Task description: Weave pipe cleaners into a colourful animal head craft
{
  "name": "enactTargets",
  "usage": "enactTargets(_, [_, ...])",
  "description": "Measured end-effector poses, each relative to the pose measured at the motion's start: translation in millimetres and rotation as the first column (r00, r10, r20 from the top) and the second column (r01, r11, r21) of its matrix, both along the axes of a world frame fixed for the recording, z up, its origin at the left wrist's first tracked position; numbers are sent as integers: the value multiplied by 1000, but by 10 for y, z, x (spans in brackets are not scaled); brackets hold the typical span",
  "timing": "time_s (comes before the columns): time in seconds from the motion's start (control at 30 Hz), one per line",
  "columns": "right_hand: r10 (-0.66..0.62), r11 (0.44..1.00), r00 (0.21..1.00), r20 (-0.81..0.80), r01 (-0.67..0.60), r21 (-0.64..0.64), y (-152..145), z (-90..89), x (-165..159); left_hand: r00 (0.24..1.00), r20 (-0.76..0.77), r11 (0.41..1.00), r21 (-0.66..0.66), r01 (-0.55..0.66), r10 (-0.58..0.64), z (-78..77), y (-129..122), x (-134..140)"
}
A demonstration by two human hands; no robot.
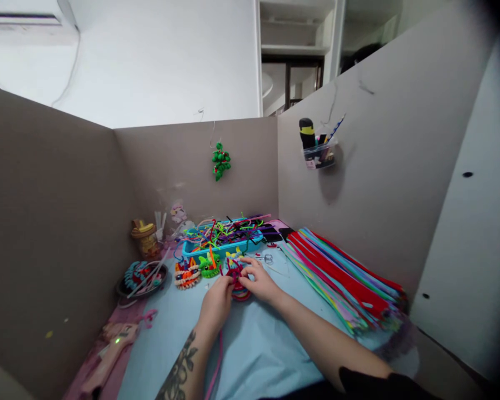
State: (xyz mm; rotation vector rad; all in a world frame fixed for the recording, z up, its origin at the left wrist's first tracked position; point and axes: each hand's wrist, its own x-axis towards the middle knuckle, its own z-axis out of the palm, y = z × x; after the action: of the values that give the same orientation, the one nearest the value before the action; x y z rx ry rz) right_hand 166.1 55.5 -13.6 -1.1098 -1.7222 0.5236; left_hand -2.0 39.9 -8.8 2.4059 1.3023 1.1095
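Observation:
My left hand (216,303) and my right hand (260,282) meet over the blue cloth, both with fingers pinched on a small craft piece of fuzzy pipe cleaners (241,293). Magenta ends stick up from it, and red and teal bands show lower down. A long pink strand (215,369) trails toward me beneath my left wrist; I cannot tell where it joins. Just beyond my hands sit similar figures: an orange and cream one (187,276), a green one (209,266) and a yellow and blue one (233,258). My fingers hide part of the piece.
Behind the figures, a blue basket (200,254) holds tangled pipe cleaners. Bundled pipe cleaners (337,272) lie right, near scissors (268,259). At left are a dark bowl (165,278), a pink glue gun (112,355) and a yellow-lidded cup (145,239). Grey partitions (183,166) enclose the table.

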Motion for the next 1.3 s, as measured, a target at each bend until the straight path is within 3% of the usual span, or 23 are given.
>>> enactTargets(0.2, [-6, 992, 999, -40, 11, 122, -38, -23, -54, 999, -51, 1000, -15, 18, -18, -13, 43, 0])
enactTargets(0.37, [12, 998, 994, -112, -5, 60, -30, -45, -73, 999, -3, 999, -25, 39, -39, -2, 10, 9])
enactTargets(0.5, [151, 988, 981, -123, -152, 1, -26, -8, -12, 1000, 8, 1000, 4, 30, -30, -14, 13, 9])
enactTargets(0.6, [208, 978, 974, -87, -206, 31, -29, 23, 37, 999, 34, 1000, 11, -4, 3, -30, 39, -3])
enactTargets(0.77, [176, 980, 983, -59, -169, 105, -44, 14, -6, 996, 75, 999, 16, -46, 44, -42, 42, 14])
enactTargets(0.9, [118, 988, 984, -133, -102, 116, -48, -16, -68, 983, 169, 997, -31, -64, 69, -36, 31, 48])
enactTargets(1.0, [156, 988, 966, -207, -154, 23, -25, -30, -20, 934, 348, 992, -116, -40, 78, -24, 76, 15])
enactTargets(1.07, [162, 984, 946, -283, -177, -27, 5, -44, 48, 810, 575, 968, -248, 43, 112, 1, 124, -38])
enactTargets(1.13, [145, 986, 928, -342, -165, -31, 40, -68, 110, 558, 811, 905, -356, 232, 176, 46, 161, -98])
enactTargets(1.23, [134, 990, 931, -340, -142, 2, 83, -111, 140, 102, 958, 803, -282, 524, 269, 142, 168, -160])
enactTargets(1.3, [145, 989, 943, -301, -146, 18, 92, -131, 120, -97, 945, 762, -187, 620, 311, 201, 151, -176])
